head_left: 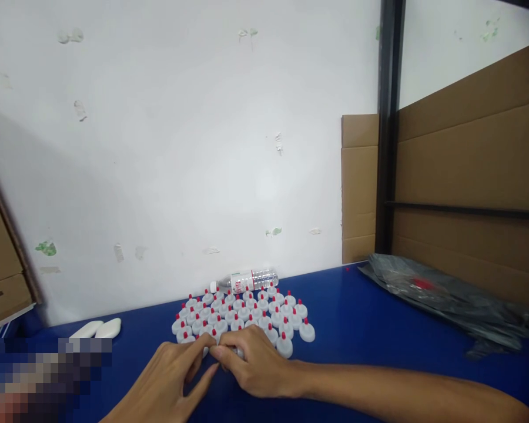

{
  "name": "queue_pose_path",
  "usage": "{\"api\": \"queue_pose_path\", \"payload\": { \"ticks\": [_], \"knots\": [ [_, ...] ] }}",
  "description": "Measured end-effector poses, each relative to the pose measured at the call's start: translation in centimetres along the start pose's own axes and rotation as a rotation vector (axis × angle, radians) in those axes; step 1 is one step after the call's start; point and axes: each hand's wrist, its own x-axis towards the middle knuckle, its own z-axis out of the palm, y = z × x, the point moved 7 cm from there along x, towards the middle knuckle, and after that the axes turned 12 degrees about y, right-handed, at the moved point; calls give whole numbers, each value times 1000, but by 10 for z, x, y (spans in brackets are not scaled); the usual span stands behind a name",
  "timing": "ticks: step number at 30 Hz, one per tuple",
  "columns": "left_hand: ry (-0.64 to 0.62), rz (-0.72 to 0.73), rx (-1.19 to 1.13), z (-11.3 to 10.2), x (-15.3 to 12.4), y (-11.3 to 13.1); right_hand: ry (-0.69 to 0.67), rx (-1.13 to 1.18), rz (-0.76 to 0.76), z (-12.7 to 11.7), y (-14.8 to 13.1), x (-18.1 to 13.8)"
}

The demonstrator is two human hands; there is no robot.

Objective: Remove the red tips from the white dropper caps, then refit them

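Low in the middle, my left hand (pixel 170 373) has its thumb and index finger apart, with the index fingertip meeting the tips of my right hand. My right hand (pixel 260 367) is closed around a small whitish plastic piece (pixel 240 353), mostly hidden by the fingers; it looks like one of the bottle caps. Just beyond both hands, several round white bottle caps with red tips (pixel 284 345) stand close together on the blue table (pixel 335 376). Whatever lies between the meeting fingertips is too covered to make out.
A clear plastic bottle (pixel 253 280) lies on its side behind the caps, by the white wall. Two smooth white objects (pixel 109 328) rest at the left. Grey plastic bags (pixel 441 305) lie at the right, near a black post (pixel 387 147) and cardboard (pixel 467 158).
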Motion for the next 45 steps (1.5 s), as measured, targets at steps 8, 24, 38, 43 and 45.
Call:
{"api": "queue_pose_path", "payload": {
  "ticks": [8, 24, 38, 43, 45],
  "knots": [
    [61, -61, -49, -6, -3, 0, -28, 20, -38, -1, -6, -2],
    [232, 77, -46, -8, -16, -2, -122, -216, -145, 5, -16, -10],
    [28, 51, -59, -1, 3, 25, -75, -406, -391, -48, -52, -32],
    [48, 113, -150, -2, 7, 43, 53, -388, -369, -86, -35, -45],
    [48, 146, -162, -2, 11, 48, 15, -349, -333, -84, -25, -51]
  ]
}}
